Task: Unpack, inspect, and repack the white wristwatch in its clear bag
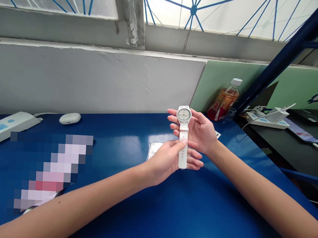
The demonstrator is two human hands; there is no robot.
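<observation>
A white wristwatch (184, 115) is held up above the blue desk, its round dial facing me and its strap hanging straight down. My left hand (163, 156) pinches the lower strap, thumb in front and fingers behind. Behind the upper part of the watch lies my right hand (203, 130), its fingers reaching across the back and its thumb at the side of the case. A clear packet with something white (154, 148) lies on the desk, partly hidden by my left hand.
On the left of the desk (191, 213) are a power strip (12, 125), a white earbud case (69, 118) and a blurred-out flat object (57, 170). A drink bottle (224, 99) leans at the back right, beside a blue metal post (280, 50). Another power strip (268, 119) sits beyond.
</observation>
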